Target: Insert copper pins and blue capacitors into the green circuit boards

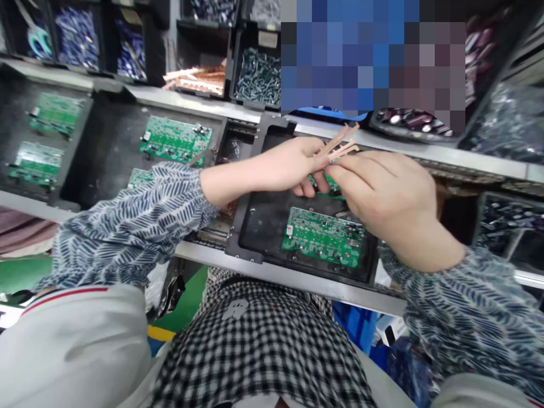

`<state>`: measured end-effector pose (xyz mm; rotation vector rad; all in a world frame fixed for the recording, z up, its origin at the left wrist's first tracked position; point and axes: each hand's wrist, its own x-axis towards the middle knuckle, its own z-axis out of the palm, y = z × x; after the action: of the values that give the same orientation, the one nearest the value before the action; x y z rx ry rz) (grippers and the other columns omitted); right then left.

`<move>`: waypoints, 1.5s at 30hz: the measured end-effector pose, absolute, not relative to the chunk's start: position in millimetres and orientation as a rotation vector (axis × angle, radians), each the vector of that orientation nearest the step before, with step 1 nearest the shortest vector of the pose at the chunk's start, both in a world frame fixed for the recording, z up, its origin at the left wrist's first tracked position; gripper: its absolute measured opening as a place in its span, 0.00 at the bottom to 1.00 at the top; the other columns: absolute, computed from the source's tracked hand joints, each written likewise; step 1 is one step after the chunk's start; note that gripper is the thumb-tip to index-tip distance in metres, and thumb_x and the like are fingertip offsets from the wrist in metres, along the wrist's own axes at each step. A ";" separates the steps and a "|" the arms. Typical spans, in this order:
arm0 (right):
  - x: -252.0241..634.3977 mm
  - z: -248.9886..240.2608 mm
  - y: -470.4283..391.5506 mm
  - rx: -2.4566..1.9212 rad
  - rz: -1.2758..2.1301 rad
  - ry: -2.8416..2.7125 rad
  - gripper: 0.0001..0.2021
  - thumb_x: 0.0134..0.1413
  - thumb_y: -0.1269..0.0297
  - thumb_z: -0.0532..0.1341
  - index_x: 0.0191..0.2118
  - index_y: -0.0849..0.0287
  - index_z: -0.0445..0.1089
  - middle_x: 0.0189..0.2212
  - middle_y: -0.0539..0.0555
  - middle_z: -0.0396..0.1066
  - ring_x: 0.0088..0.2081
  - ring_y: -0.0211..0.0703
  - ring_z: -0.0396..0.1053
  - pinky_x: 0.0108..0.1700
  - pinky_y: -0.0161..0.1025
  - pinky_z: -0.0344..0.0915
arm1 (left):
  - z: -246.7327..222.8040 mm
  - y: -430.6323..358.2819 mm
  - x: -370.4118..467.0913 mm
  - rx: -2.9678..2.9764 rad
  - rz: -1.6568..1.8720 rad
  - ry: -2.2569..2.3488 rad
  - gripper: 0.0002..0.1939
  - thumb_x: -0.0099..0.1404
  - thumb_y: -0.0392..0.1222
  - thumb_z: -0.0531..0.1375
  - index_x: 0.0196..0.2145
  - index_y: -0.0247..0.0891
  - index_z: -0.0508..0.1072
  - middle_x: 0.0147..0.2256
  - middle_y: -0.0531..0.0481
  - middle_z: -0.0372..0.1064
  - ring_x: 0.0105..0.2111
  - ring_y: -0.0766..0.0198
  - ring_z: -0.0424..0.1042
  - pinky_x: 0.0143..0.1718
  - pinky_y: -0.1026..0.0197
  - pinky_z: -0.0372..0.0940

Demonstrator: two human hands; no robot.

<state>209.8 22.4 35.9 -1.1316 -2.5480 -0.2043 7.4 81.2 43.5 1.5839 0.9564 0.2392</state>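
My left hand (289, 164) is closed around several thin copper strips (339, 141), whose slotted ends fan out past the fingers. The fingers of my right hand (389, 190) are pinched at the lower strips, close against my left fingertips. Both hands are above a black tray (264, 229). In its near half lies a green circuit board (323, 237) with small parts and a white label. Another green board (334, 190) lies farther back, mostly hidden beneath my hands.
To the left, a black tray (106, 130) carries more circuit boards (176, 139); another stands at far left. Behind are bins of copper strips (204, 79), screws (259, 73) and blue parts (76, 34). A metal rail (293, 277) edges the line in front of me.
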 end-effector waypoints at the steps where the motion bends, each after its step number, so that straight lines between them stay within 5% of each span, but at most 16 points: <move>1: 215.1 31.5 28.1 -1.137 -0.235 -2.577 0.13 0.71 0.66 0.54 0.47 0.56 0.77 0.46 0.57 0.80 0.44 0.50 0.75 0.42 0.47 0.68 | 42.4 87.3 5.8 1.690 0.236 0.973 0.13 0.79 0.44 0.53 0.49 0.34 0.73 0.36 0.45 0.75 0.35 0.64 0.76 0.39 0.63 0.68; 6: 248.5 -7.2 54.8 -1.260 0.038 -2.580 0.14 0.71 0.62 0.55 0.45 0.57 0.79 0.41 0.58 0.80 0.39 0.48 0.75 0.40 0.45 0.69 | 22.5 116.6 -7.4 2.190 0.309 1.175 0.12 0.75 0.41 0.53 0.44 0.38 0.77 0.43 0.43 0.75 0.50 0.53 0.73 0.51 0.58 0.65; 14: 263.3 -40.8 57.3 -1.346 0.249 -2.515 0.15 0.69 0.60 0.54 0.46 0.51 0.80 0.43 0.56 0.78 0.43 0.52 0.74 0.45 0.50 0.71 | 12.9 118.0 -12.6 2.242 0.221 1.265 0.15 0.75 0.37 0.49 0.47 0.33 0.75 0.38 0.44 0.75 0.46 0.56 0.75 0.52 0.59 0.65; 19: 255.4 -32.1 56.3 -1.402 0.232 -2.568 0.17 0.70 0.61 0.53 0.45 0.55 0.79 0.42 0.60 0.77 0.42 0.55 0.73 0.43 0.52 0.71 | 17.6 115.0 -10.4 2.287 0.154 1.390 0.16 0.76 0.38 0.48 0.54 0.37 0.72 0.40 0.41 0.76 0.44 0.51 0.75 0.51 0.51 0.67; 24: 223.0 4.3 45.9 -1.395 0.108 -2.468 0.17 0.70 0.63 0.53 0.58 0.60 0.72 0.54 0.65 0.73 0.53 0.58 0.70 0.54 0.55 0.68 | 26.3 93.4 15.7 2.422 0.159 1.263 0.18 0.75 0.35 0.50 0.58 0.33 0.69 0.46 0.38 0.75 0.49 0.48 0.76 0.50 0.52 0.67; 30: 243.0 -1.3 34.4 -1.406 0.173 -2.404 0.14 0.69 0.59 0.56 0.47 0.57 0.78 0.41 0.58 0.80 0.42 0.52 0.77 0.44 0.47 0.72 | 30.1 91.3 19.6 2.426 0.227 1.185 0.15 0.77 0.39 0.50 0.53 0.38 0.73 0.43 0.42 0.76 0.47 0.52 0.76 0.48 0.55 0.66; 35: 267.0 -26.8 26.1 -1.359 0.250 -2.499 0.16 0.69 0.61 0.54 0.44 0.56 0.81 0.42 0.58 0.81 0.43 0.53 0.78 0.44 0.47 0.74 | 21.6 104.8 4.4 2.340 0.187 1.220 0.15 0.77 0.38 0.49 0.45 0.36 0.76 0.40 0.45 0.76 0.46 0.55 0.75 0.51 0.58 0.66; 45: 249.6 -6.2 26.3 -1.353 0.131 -2.600 0.16 0.68 0.64 0.54 0.48 0.61 0.78 0.46 0.63 0.77 0.45 0.56 0.74 0.45 0.50 0.72 | 19.8 91.8 11.3 2.094 0.248 1.223 0.10 0.76 0.36 0.51 0.51 0.33 0.69 0.41 0.44 0.76 0.42 0.58 0.77 0.47 0.58 0.70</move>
<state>249.6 26.3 -6.2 -1.3531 -2.6004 0.1315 11.3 91.8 19.8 2.0942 1.2233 0.2476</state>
